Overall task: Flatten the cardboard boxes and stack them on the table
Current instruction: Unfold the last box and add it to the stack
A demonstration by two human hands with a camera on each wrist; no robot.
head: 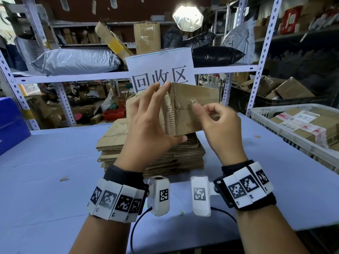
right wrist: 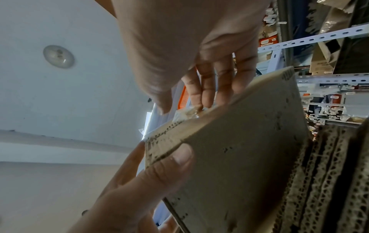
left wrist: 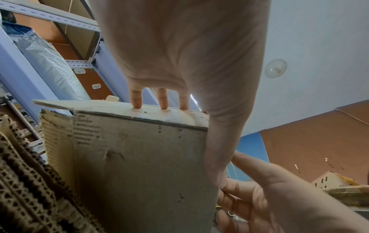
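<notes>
— Where is the box?

— The cardboard box (head: 185,109) is held up in the air just above the stack of flattened cardboard (head: 152,153), which lies on the table (head: 55,162) below the paper sign (head: 159,68). It has not been flattened; it keeps its box shape, with one worn corner turned toward the person.

— How is the left hand placed?

— The left hand (head: 146,125) is raised with its back toward the head camera, fingers stretched up along the left side of the box. The left wrist view shows three fingertips (left wrist: 137,102) over the top edge, while the thumb (head: 178,138) is hooked under the bottom corner — so the hand clamps the box from top to bottom.

— And the right hand?

— The right hand (head: 220,125) sits on the near face of the box, to the right of the left hand, with its fingers curled. Its thumb and forefinger pinch a bit of clear tape (head: 193,102) on the seam; the right wrist view shows the crumpled tape (right wrist: 187,112) at the fingertips.

— Anything beside the stack?

— A white basket (head: 275,129) of parcels stands to its right.
</notes>
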